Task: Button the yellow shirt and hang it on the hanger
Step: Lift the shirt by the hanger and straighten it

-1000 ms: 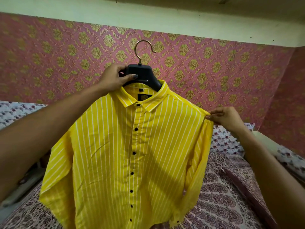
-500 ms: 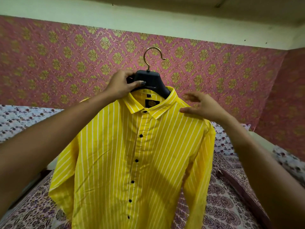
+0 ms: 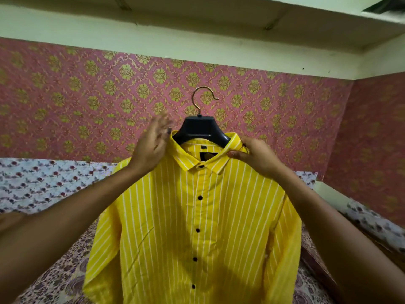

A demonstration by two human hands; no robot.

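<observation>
The yellow shirt (image 3: 197, 227) with white stripes and black buttons is buttoned down the front and sits on a dark hanger (image 3: 200, 129) with a gold metal hook. It is held up in front of me. My right hand (image 3: 252, 156) grips the right side of the collar and the hanger's shoulder under it. My left hand (image 3: 153, 145) is blurred, just left of the collar, fingers spread and holding nothing. The lower hem is out of view.
A pink wall (image 3: 87, 102) with gold floral pattern stands behind the shirt. Below lies a bed with a patterned bedspread (image 3: 54, 279) and a white flowered sheet (image 3: 39, 183). A pale ledge (image 3: 197, 20) runs overhead.
My left hand has let go of the hanger's neck and opened. My right hand moved from the shirt's shoulder up to the collar and closed on it. The shirt shifted right.
</observation>
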